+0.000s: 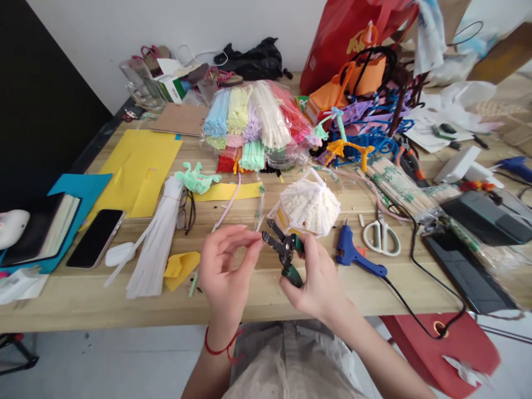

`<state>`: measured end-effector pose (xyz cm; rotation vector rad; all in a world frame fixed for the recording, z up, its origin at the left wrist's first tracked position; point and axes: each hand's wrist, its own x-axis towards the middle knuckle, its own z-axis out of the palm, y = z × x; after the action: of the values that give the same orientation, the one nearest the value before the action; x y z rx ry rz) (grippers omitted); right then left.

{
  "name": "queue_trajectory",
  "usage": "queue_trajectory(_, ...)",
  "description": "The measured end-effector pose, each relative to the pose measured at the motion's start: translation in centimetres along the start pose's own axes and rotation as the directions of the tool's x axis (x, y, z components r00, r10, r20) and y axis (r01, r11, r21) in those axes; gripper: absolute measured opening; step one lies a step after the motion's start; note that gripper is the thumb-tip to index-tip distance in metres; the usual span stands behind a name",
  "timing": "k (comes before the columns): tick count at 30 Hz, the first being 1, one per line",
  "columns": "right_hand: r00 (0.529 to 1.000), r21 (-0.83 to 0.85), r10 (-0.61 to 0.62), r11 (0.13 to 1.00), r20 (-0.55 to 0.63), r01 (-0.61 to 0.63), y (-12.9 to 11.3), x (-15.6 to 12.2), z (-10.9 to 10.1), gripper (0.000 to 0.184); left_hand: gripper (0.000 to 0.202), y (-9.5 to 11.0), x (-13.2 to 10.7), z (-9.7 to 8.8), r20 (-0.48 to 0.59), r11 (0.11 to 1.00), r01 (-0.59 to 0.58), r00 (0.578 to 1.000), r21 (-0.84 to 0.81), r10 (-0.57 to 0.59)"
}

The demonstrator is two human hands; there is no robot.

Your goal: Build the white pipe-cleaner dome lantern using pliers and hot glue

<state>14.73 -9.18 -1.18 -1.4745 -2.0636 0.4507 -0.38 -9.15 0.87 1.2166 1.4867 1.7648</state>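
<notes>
1. While the left hand (pixel 226 269) rises palm inward with its fingers curled, its thumb and forefinger come together beside the tip of the pliers (pixel 286 247).
2. The right hand (pixel 320 277) reaches in from the other side, wrapped around the green handles; these are spread, and the black jaws stand parted, aimed towards the left hand.
3. Both forearms slant up from the bottom edge, which cuts them off; a red cord (pixel 216 349) circles the left wrist.
4. Whether the left fingertips pinch something small cannot be told. A pale strip (pixel 260 221) shows just beyond them, its lower end hard to make out.
5. The right hand's fingers and palm hide part of the handles. A red bag (pixel 353 39) runs out of view at the top.
6. The pliers are between the hands, above the front of the counter (pixel 266 302). Just beyond them sits a cream, ribbed dome (pixel 310 208), partly covered by the tool; a blue glue gun (pixel 355 256) lies right of the right hand.
</notes>
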Motion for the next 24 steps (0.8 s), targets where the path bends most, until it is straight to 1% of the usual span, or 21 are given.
queue_trajectory(5, 1.0, 0.017, -0.006, 1.0, -0.001, 0.006, -0.3, 0.4, -0.1, 0.046, 0.025, 0.0, -0.4, 0.3, 0.053, 0.996, 0.078, 0.996, -0.043, -0.075)
queue_trajectory(8, 1.0, 0.03, -0.008, 1.0, 0.006, 0.008, -0.4, 0.4, -0.2, 0.046, 0.024, -0.1, -0.5, 0.4, 0.067, 0.993, 0.089, 0.994, -0.078, -0.083)
queue_trajectory(11, 1.0, 0.048, -0.003, 0.999, 0.008, 0.003, -0.6, 0.4, -0.2, 0.045, 0.024, -0.1, -0.6, 0.4, 0.077, 0.992, 0.102, 0.992, -0.074, -0.096)
queue_trajectory(13, 1.0, 0.067, 0.015, 0.998, 0.01, -0.016, -0.7, 0.5, -0.2, 0.041, 0.023, 0.0, -0.6, 0.5, 0.088, 0.992, 0.114, 0.99, -0.061, -0.108)
queue_trajectory(16, 0.998, 0.105, 0.051, 0.993, 0.035, -0.054, -0.9, 0.6, -0.3, 0.03, 0.023, 0.0, -0.8, 0.6, 0.11, 0.99, 0.127, 0.987, -0.068, -0.12)
queue_trajectory(19, 0.993, 0.153, 0.091, 0.983, 0.08, -0.102, -1.0, 0.7, -0.4, 0.027, 0.025, -0.3, -0.7, 0.5, 0.138, 0.976, 0.162, 0.98, -0.144, -0.142)
queue_trajectory(21, 0.983, 0.212, 0.114, 0.967, 0.141, -0.143, -1.0, 0.7, -0.5, 0.028, 0.03, -0.7, -0.3, 0.2, 0.206, 0.945, 0.236, 0.96, -0.225, -0.191)
queue_trajectory(22, 0.975, 0.253, 0.118, 0.953, 0.188, -0.164, -1.1, 0.7, -0.6, 0.027, 0.034, -0.9, 0.0, 0.1, 0.262, 0.922, 0.29, 0.939, -0.257, -0.223)
queue_trajectory(24, 0.948, 0.343, 0.112, 0.914, 0.299, -0.217, -1.1, 0.8, -0.6, 0.026, 0.041, -1.3, 0.7, -0.3, 0.398, 0.868, 0.405, 0.875, -0.286, -0.277)
